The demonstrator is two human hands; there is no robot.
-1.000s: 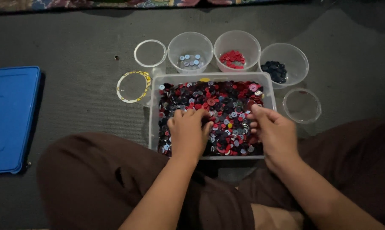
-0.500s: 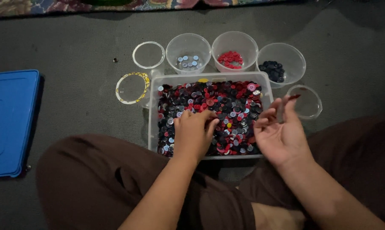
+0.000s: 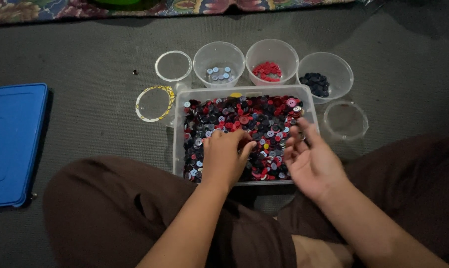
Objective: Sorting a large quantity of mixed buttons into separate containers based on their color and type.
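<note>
Buttons [image 3: 244, 119]: heaped in clear bin [image 3: 309, 106] on floor | left hand [image 3: 225, 156]: curled, fingertips pressed into heap, grip not discernible | right hand [image 3: 309, 159]: open, palm up, at bin's right edge | handling judged: small, light, hard, slippery; pinched by rim singly.
</note>
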